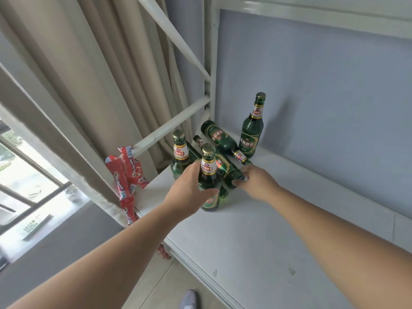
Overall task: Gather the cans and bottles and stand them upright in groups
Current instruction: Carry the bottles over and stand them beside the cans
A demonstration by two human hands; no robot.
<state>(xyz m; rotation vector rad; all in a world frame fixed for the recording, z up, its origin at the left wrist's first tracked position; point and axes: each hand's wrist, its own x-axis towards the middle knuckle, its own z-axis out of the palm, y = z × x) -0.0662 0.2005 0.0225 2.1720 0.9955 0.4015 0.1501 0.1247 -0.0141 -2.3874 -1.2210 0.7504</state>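
Several green beer bottles with gold caps sit at the far left of a white shelf board (256, 230). My left hand (189, 188) grips the nearest upright bottle (209, 175) around its body. Just behind it stands a second upright bottle (180, 157). My right hand (256, 181) grips the base of a bottle lying on its side (225, 166), neck pointing away. Another bottle lies tilted (219, 138) behind it, neck toward the right. A third upright bottle (253, 128) stands apart by the back wall.
White metal rack bars (174, 126) frame the shelf's left end. Red snack wrappers (124, 175) hang off the corner post. Beige curtains and a window lie to the left. The shelf's near part and right side hold nothing. A shoe (189, 299) shows on the floor.
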